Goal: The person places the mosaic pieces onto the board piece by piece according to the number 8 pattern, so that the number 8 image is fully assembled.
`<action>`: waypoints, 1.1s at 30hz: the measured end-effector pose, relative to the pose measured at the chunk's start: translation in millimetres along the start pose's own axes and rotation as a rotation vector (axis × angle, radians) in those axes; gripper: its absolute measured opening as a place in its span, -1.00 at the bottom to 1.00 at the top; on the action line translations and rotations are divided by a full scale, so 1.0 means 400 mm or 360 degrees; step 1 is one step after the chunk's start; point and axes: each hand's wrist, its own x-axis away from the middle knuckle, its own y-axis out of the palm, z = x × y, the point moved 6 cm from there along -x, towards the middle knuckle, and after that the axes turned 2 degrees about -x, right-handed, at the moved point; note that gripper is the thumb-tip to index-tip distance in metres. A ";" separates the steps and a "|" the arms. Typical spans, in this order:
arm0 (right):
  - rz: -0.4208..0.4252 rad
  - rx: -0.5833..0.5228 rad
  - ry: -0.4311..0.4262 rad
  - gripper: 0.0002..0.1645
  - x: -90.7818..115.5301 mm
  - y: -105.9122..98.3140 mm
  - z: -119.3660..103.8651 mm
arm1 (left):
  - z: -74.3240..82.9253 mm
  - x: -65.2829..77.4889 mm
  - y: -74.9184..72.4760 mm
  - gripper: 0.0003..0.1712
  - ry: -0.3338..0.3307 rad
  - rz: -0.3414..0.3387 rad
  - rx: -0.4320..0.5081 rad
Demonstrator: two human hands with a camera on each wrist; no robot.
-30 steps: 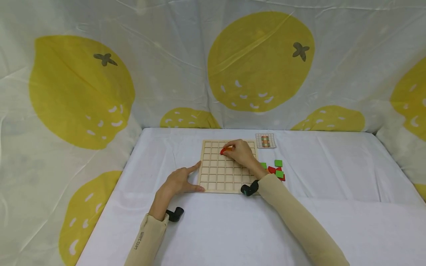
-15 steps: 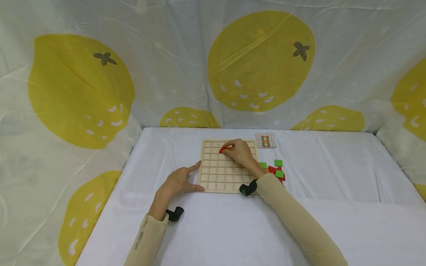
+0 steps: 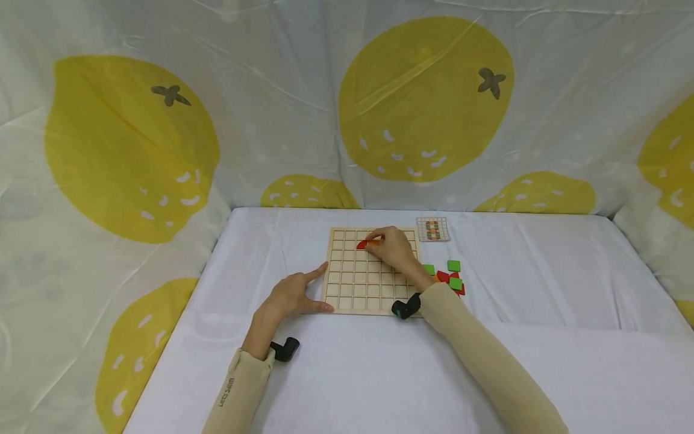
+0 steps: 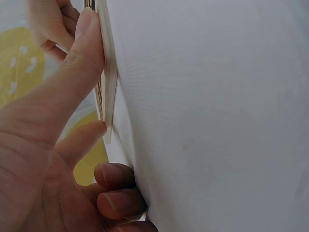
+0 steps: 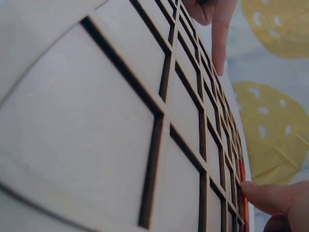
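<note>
A square wooden grid board (image 3: 347,283) lies on the white cloth. My left hand (image 3: 290,294) steadies its left side, thumb at the near corner and forefinger against the edge. In the left wrist view, the thumb (image 4: 79,63) is straight along the board's rim (image 4: 110,72), and the other fingers curl loosely below. Over the board's far part, my right hand (image 3: 394,248) pinches a red quarter-round tile (image 3: 361,245) with thumb and forefinger. An orange tile (image 3: 374,242) shows partly beneath those fingertips. In the right wrist view, the thumb tip touches the red tile (image 5: 242,170) at the grid.
A small pattern card (image 3: 432,229) lies off the board's far right corner. Right of the board are loose green tiles (image 3: 453,266) and red tiles (image 3: 443,276), some overlapping, partly hidden by the right forearm. Lemon-printed cloth (image 3: 282,120) hangs behind the table.
The red tile has shifted slightly away and left, and now looks flatter on the grid. My right hand has moved only a little; my left hand has stayed at the board's edge.
</note>
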 end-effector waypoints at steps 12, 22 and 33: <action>0.0017 -0.0067 0.0039 -0.64 0.095 -0.132 0.058 | 0.003 0.003 -0.002 0.25 -0.0008 -0.0005 -0.0017; 0.0022 0.0057 0.0144 -0.63 0.199 -0.243 0.136 | -0.003 0.005 -0.002 0.24 0.0006 -0.0006 0.0011; 0.0011 0.0139 0.0268 -0.62 0.271 -0.285 0.197 | 0.005 0.003 0.000 0.23 -0.0001 -0.0007 0.0008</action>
